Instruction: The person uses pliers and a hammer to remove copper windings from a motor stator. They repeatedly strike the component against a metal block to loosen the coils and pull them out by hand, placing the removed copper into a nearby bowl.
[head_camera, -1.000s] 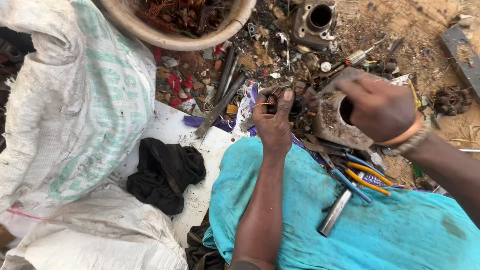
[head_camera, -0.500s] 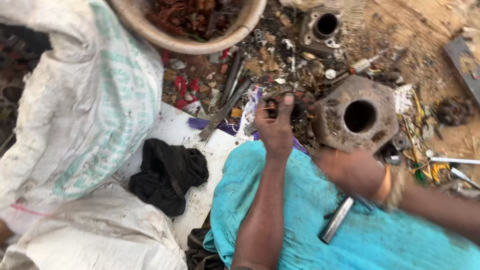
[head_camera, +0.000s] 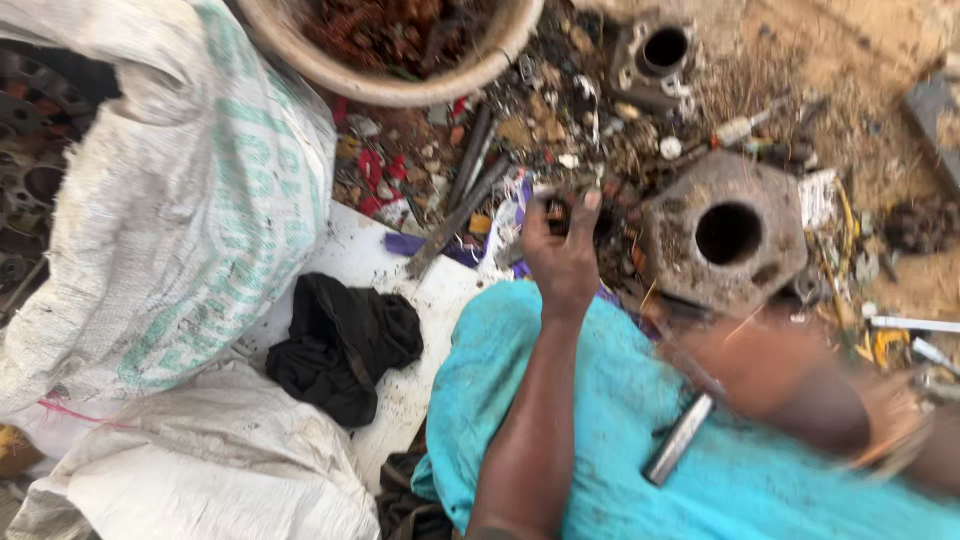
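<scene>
My left hand reaches forward over a teal cloth and pinches a small dark metal part at its fingertips, above a heap of scrap. My right hand is a blur low on the right, just below a heavy rusty metal block with a round hole; a band sits on its wrist. Whether this hand holds anything is lost in the blur. A short grey metal bar lies on the teal cloth beside it.
A big white woven sack fills the left side. A tan bowl of rusty scrap stands at the top. A black rag lies on a white board. Another holed metal housing and yellow-handled tools lie in the dirt.
My right hand has let go of the heavy holed block and swung down and back to the right. The left hand has stayed in place with the small part.
</scene>
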